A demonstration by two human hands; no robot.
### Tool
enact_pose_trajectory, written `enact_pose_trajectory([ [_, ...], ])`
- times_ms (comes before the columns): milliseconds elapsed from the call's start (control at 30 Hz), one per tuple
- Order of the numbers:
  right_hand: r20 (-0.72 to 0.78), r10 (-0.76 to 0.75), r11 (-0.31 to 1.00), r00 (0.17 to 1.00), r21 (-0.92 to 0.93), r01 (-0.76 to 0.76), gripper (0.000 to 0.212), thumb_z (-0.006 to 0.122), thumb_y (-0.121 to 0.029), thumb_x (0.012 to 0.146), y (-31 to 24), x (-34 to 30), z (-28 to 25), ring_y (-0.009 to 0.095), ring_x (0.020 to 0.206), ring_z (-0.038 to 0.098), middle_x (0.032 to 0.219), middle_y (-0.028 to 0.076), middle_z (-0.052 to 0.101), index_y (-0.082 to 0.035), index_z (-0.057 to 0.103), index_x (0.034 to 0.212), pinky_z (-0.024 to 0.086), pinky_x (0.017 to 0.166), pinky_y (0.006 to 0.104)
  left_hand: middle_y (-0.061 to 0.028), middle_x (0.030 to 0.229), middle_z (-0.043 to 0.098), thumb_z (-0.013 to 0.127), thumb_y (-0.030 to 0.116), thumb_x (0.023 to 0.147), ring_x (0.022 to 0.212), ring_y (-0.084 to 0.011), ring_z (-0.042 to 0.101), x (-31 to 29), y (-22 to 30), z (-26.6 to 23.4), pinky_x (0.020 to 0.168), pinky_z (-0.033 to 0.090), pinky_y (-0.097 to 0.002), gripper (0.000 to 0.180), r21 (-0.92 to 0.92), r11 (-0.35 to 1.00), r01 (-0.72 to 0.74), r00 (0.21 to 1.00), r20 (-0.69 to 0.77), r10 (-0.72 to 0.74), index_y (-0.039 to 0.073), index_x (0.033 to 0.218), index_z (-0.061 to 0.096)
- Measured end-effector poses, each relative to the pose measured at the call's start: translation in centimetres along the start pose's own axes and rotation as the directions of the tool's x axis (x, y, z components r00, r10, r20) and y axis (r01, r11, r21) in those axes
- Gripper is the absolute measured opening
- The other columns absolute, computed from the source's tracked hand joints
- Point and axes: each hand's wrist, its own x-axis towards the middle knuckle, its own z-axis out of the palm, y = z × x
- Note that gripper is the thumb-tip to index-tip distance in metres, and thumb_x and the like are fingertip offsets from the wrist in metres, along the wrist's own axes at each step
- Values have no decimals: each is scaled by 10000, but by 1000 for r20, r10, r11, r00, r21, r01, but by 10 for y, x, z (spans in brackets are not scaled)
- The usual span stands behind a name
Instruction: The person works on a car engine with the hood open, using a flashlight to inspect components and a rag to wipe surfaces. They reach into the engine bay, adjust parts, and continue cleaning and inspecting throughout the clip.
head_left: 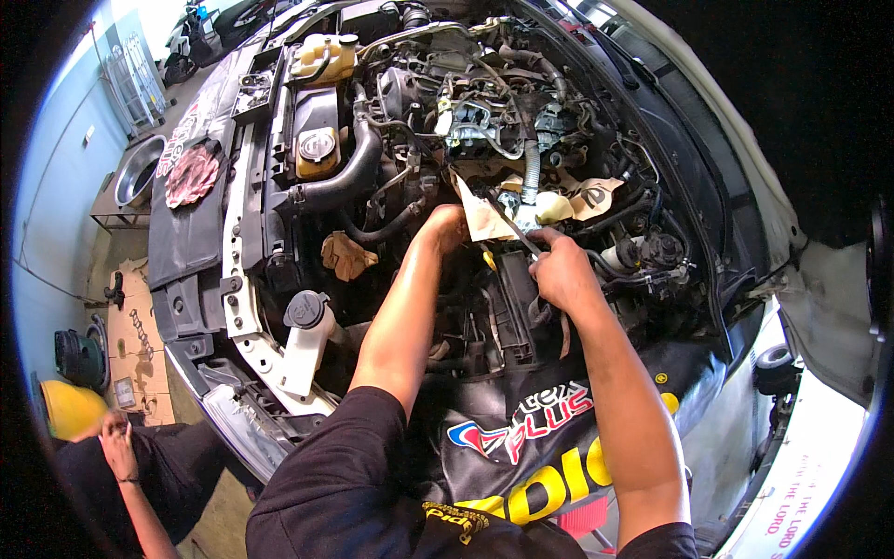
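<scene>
Both my arms reach into an open engine bay. My left hand [448,226] is down beside a piece of tan paper [484,220]; its fingers are mostly hidden there. My right hand [564,272] is closed around one end of a long, thin dark tool [521,237], whose exact kind I cannot make out. The tool slants up and left from the hand, across the paper's right edge. Just beyond it are a ribbed grey hose [532,172] and a pale rounded piece [553,207]. More crumpled brown paper [596,197] lies to the right.
A dark cover with large lettering [549,466] drapes the near fender. A white filler neck with black cap [308,310] and a thick black pipe [358,168] stand left. At lower left is another person's hand [118,452]. Metal parts lie on floor cardboard [140,321].
</scene>
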Motion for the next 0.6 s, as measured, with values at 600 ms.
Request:
enact_pose_trajectory([
  [600, -35, -55, 996, 998, -78, 52, 381, 530, -46, 882, -17, 12, 30, 465, 1083, 668, 1074, 336, 693, -18, 680, 1231, 525, 963, 519, -119, 1083, 747, 665, 178, 988, 945, -245, 726, 34, -20, -8, 869, 574, -402, 233, -235, 972, 13, 1000, 27, -7, 12, 1148, 697],
])
